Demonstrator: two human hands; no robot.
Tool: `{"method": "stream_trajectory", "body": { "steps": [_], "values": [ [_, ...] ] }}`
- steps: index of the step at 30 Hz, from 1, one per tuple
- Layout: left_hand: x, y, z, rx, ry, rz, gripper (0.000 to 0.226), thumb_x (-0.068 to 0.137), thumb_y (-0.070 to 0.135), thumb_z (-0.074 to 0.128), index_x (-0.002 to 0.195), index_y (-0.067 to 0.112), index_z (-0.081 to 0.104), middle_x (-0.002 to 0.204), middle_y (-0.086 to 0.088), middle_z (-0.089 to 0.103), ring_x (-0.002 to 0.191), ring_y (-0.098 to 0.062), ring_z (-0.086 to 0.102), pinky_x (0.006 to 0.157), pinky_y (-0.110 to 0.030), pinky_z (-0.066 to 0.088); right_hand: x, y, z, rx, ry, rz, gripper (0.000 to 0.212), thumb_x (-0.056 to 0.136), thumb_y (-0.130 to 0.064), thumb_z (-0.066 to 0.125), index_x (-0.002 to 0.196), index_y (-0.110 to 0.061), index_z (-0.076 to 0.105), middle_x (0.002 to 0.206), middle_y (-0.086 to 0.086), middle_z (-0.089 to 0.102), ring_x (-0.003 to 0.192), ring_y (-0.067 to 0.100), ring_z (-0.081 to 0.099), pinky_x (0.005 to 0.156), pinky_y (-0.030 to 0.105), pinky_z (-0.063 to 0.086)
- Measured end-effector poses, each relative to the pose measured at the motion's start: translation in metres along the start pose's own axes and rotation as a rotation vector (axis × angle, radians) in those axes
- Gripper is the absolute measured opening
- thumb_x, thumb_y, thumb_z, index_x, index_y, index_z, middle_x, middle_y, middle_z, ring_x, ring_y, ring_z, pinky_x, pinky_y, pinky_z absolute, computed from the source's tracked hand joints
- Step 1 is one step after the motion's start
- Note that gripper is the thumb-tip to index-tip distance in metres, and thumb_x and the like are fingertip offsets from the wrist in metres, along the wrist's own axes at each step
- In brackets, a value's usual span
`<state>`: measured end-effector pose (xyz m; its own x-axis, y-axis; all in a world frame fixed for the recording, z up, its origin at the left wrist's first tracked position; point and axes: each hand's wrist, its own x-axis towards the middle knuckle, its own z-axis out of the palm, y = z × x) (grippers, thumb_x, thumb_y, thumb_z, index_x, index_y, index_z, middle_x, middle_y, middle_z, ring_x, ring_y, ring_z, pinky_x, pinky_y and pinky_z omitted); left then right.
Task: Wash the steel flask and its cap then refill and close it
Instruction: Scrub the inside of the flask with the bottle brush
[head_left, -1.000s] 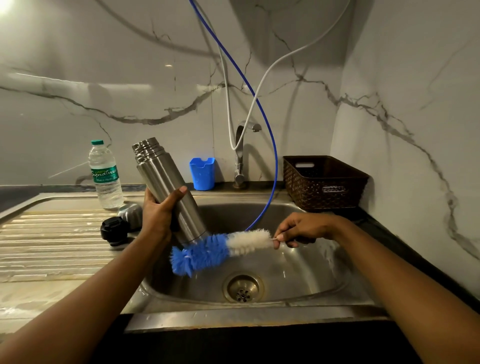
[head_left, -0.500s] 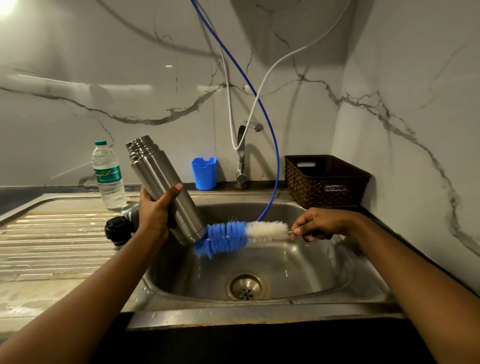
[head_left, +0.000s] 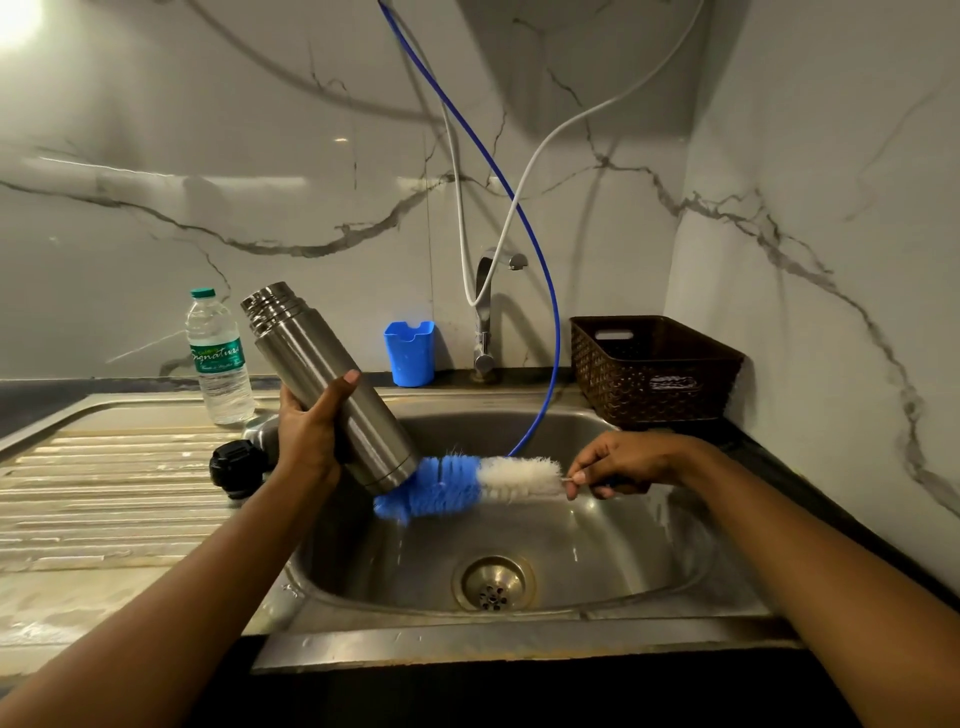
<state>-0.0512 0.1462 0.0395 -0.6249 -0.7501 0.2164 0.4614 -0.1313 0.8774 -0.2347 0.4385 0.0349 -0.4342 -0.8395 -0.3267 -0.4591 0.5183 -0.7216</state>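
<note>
One water bottle (head_left: 218, 358) noted far left, upright on drainboard (head_left: 104, 467). Logged black cap (head_left: 234, 467) just right of it, resting on drainboard, close against left wrist. Recorded left hand (head_left: 311, 436) gripping steel flask (head_left: 332, 384) at mid-body: thumb laid across front, fingers curled behind. Found flask tilted, threaded mouth up and left, base down over left side of sink (head_left: 649, 561). Noted blue holder (head_left: 410, 353) and tap (head_left: 485, 312) at back wall. Observed bottle brush (head_left: 467, 483) near level, blue bristles touching flask base, white bristles toward right. Recorded right hand (head_left: 618, 462) pinching brush's thin handle between thumb and forefinger; could not tell how remaining fingers lay. Logged brown basket (head_left: 654, 369) far right on counter.
</note>
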Motion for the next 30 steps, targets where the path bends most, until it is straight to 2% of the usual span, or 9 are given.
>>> {"method": "stream_trajectory", "body": {
  "steps": [2,4,6,10,13,17,21,27,30],
  "values": [
    [0.0,-0.003,0.002,0.038,-0.009,0.022,0.079,0.071,0.023,0.074,0.139,0.021,0.034,0.111,-0.001,0.057,0.102,-0.021,0.059,0.09,-0.048,0.05,0.007,-0.011,0.009,-0.021,-0.038,-0.009,0.021,0.096,-0.019,0.049,0.095,-0.015,0.069,0.059,0.001,0.05,0.041,0.006,0.032,0.039,0.017,0.026],
    [-0.001,-0.003,0.001,0.076,-0.01,0.037,0.081,0.068,0.025,0.076,0.138,0.021,0.035,0.112,-0.001,0.057,0.103,-0.021,0.059,0.088,-0.047,0.051,0.006,-0.014,0.009,-0.039,-0.049,-0.004,0.02,0.096,-0.019,0.049,0.096,-0.015,0.069,0.059,0.002,0.049,0.041,0.006,0.032,0.038,0.016,0.026],
    [0.0,-0.003,-0.002,0.117,-0.005,0.058,0.086,0.062,0.03,0.078,0.136,0.022,0.036,0.114,-0.003,0.057,0.105,-0.023,0.059,0.087,-0.046,0.051,-0.003,-0.007,0.0,-0.029,-0.015,0.003,0.021,0.096,-0.019,0.049,0.098,-0.013,0.069,0.058,0.001,0.048,0.039,0.006,0.031,0.038,0.016,0.025],
    [0.002,-0.006,-0.003,0.136,0.005,0.087,0.071,0.074,0.019,0.075,0.135,0.022,0.037,0.112,-0.001,0.057,0.104,-0.022,0.058,0.086,-0.044,0.05,-0.011,0.006,-0.009,-0.014,0.072,0.011,0.022,0.096,-0.018,0.049,0.101,-0.009,0.069,0.056,0.001,0.048,0.038,0.006,0.031,0.038,0.018,0.024],
    [-0.001,-0.008,0.005,0.124,-0.025,0.079,0.066,0.078,0.017,0.072,0.132,0.024,0.037,0.107,0.003,0.057,0.097,-0.016,0.059,0.081,-0.041,0.051,0.0,-0.005,0.004,-0.015,0.002,0.025,0.022,0.096,-0.018,0.049,0.101,-0.009,0.068,0.058,0.002,0.049,0.04,0.006,0.032,0.038,0.016,0.026],
    [0.0,-0.01,0.002,0.126,-0.013,0.072,0.082,0.068,0.024,0.077,0.139,0.022,0.034,0.11,0.002,0.057,0.1,-0.018,0.059,0.084,-0.042,0.051,0.003,-0.014,0.008,-0.03,-0.065,0.01,0.02,0.096,-0.018,0.049,0.098,-0.012,0.069,0.059,0.003,0.048,0.04,0.006,0.031,0.038,0.015,0.025],
    [0.004,-0.01,-0.004,0.119,0.021,0.068,0.077,0.075,0.02,0.075,0.14,0.023,0.033,0.11,0.001,0.057,0.101,-0.019,0.059,0.089,-0.047,0.05,-0.004,0.005,-0.006,0.006,0.032,0.036,0.023,0.096,-0.02,0.05,0.099,-0.012,0.071,0.056,0.0,0.05,0.037,0.006,0.031,0.037,0.017,0.025],
    [0.001,-0.012,0.002,0.081,-0.006,0.027,0.074,0.077,0.019,0.073,0.139,0.024,0.032,0.11,0.001,0.055,0.103,-0.02,0.058,0.094,-0.05,0.048,0.002,-0.017,0.016,-0.027,-0.067,0.019,0.021,0.096,-0.018,0.049,0.094,-0.017,0.07,0.057,0.0,0.049,0.038,0.005,0.03,0.038,0.017,0.023],
    [0.001,-0.01,-0.004,0.133,0.0,0.055,0.082,0.072,0.023,0.076,0.14,0.026,0.03,0.116,0.0,0.054,0.109,-0.024,0.055,0.095,-0.053,0.046,-0.016,-0.013,0.007,0.002,-0.007,0.048,0.022,0.096,-0.018,0.049,0.098,-0.013,0.07,0.057,-0.001,0.05,0.038,0.005,0.031,0.038,0.017,0.024]
  ]
}}
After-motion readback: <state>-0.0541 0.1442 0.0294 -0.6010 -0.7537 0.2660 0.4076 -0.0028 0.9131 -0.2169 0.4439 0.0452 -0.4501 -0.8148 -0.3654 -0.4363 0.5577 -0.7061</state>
